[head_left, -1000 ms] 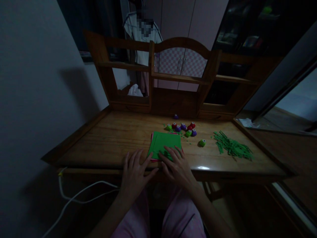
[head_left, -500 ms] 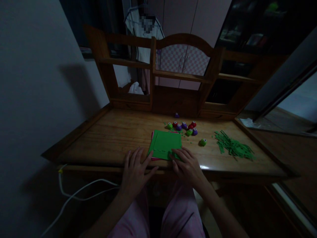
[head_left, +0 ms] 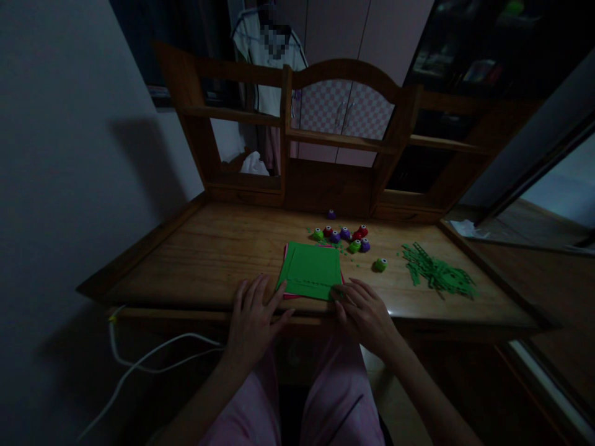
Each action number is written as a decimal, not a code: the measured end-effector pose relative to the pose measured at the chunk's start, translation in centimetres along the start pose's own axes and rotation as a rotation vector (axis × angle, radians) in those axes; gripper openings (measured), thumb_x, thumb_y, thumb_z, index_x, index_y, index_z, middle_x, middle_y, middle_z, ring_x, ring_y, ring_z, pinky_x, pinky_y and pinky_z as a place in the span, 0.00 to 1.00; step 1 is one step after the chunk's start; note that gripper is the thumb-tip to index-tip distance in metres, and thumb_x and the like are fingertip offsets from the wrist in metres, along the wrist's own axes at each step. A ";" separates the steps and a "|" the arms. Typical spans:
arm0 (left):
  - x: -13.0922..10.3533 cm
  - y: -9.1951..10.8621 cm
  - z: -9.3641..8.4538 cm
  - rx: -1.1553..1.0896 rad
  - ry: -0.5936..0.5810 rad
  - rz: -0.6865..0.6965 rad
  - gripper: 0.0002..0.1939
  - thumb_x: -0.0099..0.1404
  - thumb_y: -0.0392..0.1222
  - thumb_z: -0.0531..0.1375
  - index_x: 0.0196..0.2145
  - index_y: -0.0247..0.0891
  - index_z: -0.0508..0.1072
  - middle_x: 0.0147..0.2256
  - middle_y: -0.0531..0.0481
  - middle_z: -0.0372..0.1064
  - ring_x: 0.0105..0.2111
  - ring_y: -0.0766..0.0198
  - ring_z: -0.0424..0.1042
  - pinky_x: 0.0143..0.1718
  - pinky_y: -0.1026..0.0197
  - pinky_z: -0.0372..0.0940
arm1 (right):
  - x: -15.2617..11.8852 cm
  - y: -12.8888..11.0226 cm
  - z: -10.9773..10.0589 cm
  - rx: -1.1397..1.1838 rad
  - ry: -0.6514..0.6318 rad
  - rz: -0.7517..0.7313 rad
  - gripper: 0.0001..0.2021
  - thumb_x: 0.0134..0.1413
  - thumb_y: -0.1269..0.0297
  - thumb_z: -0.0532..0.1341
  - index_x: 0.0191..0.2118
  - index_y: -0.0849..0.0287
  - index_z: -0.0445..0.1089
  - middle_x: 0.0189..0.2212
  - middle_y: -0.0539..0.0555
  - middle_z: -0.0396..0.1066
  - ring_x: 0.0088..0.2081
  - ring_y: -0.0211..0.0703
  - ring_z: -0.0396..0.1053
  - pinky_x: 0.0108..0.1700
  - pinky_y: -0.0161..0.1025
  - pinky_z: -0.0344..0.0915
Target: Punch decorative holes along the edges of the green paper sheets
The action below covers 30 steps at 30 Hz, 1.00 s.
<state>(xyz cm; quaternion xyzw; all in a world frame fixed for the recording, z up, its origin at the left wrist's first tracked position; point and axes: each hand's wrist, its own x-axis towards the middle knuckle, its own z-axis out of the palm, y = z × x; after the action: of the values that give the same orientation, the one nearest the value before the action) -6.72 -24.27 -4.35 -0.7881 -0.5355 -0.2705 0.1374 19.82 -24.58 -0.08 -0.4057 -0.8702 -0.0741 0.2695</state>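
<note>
A green sheet (head_left: 312,266) lies near the front edge of the desk. It looks like craft foam or thick paper, with thin lines along its sides and a row of dark notches near its front edge. Pink-red sheets (head_left: 292,296) peek out from under it. My left hand (head_left: 255,319) rests flat with fingers spread, its index fingertip on the sheet's front left corner. At the front right corner, the stretched, slightly bent fingers of my right hand (head_left: 365,306) touch the sheet. My right fingertips are partly dark, and I see nothing held in them.
Small red, purple and green toys with eye-like tops, including a green one (head_left: 380,265), stand beyond the sheet among green scraps. A heap of green strips (head_left: 437,272) lies to the right. Wooden shelves (head_left: 334,142) line the desk's back. A white cable (head_left: 153,353) hangs at left.
My right hand has slid to the right along the sheet's front edge, uncovering more of the notched line. My left hand has stayed nearly in place.
</note>
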 end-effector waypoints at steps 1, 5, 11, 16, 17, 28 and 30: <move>0.0 0.0 0.0 0.004 -0.004 0.000 0.28 0.64 0.55 0.56 0.59 0.46 0.63 0.60 0.41 0.55 0.60 0.47 0.54 0.61 0.38 0.45 | -0.1 0.0 -0.1 -0.002 0.000 0.001 0.13 0.57 0.72 0.56 0.46 0.57 0.71 0.46 0.56 0.71 0.49 0.47 0.67 0.58 0.54 0.60; 0.0 0.0 -0.1 0.008 -0.029 -0.013 0.27 0.64 0.55 0.56 0.59 0.46 0.64 0.61 0.40 0.55 0.60 0.47 0.54 0.61 0.39 0.45 | -0.4 0.0 -0.2 0.002 0.004 0.011 0.11 0.57 0.73 0.57 0.44 0.57 0.72 0.45 0.55 0.72 0.48 0.46 0.68 0.58 0.53 0.61; 0.0 0.1 -0.1 -0.015 -0.039 -0.017 0.27 0.64 0.54 0.56 0.59 0.45 0.64 0.61 0.39 0.54 0.61 0.46 0.54 0.62 0.38 0.44 | -0.9 0.4 0.1 0.029 0.021 0.041 0.12 0.57 0.73 0.57 0.45 0.56 0.71 0.45 0.55 0.72 0.47 0.47 0.68 0.56 0.52 0.62; -0.1 0.0 0.2 -0.060 -0.006 -0.013 0.25 0.65 0.52 0.55 0.57 0.43 0.64 0.61 0.40 0.54 0.62 0.46 0.52 0.62 0.37 0.43 | -1.6 0.7 0.1 0.061 0.114 0.137 0.10 0.59 0.72 0.57 0.44 0.55 0.71 0.47 0.54 0.71 0.48 0.47 0.68 0.54 0.51 0.63; -0.1 0.0 0.3 -0.070 0.005 -0.010 0.25 0.65 0.52 0.55 0.57 0.41 0.64 0.61 0.39 0.54 0.62 0.46 0.52 0.62 0.37 0.43 | -1.6 0.7 0.1 0.060 0.136 0.179 0.10 0.59 0.71 0.57 0.44 0.54 0.71 0.48 0.55 0.70 0.48 0.47 0.67 0.54 0.50 0.64; -1.1 1.6 -1.3 -0.260 0.054 -0.052 0.22 0.68 0.41 0.52 0.59 0.39 0.56 0.56 0.42 0.63 0.59 0.55 0.59 0.64 0.40 0.42 | -0.9 0.6 1.0 0.089 0.101 0.375 0.26 0.54 0.57 0.63 0.59 0.51 0.60 0.56 0.56 0.63 0.55 0.52 0.64 0.54 0.49 0.64; -1.2 2.2 -1.3 -0.267 0.067 -0.057 0.21 0.68 0.41 0.52 0.58 0.39 0.59 0.56 0.42 0.64 0.58 0.55 0.60 0.63 0.40 0.43 | -0.8 0.8 1.1 0.080 0.108 0.370 0.24 0.55 0.58 0.62 0.58 0.51 0.61 0.56 0.56 0.64 0.55 0.51 0.64 0.54 0.49 0.65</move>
<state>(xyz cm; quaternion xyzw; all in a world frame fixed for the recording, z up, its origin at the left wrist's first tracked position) -5.44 -26.72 -3.79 -0.7745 -0.5119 -0.3694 0.0413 20.35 -24.19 -1.52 -0.5434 -0.7671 -0.0105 0.3409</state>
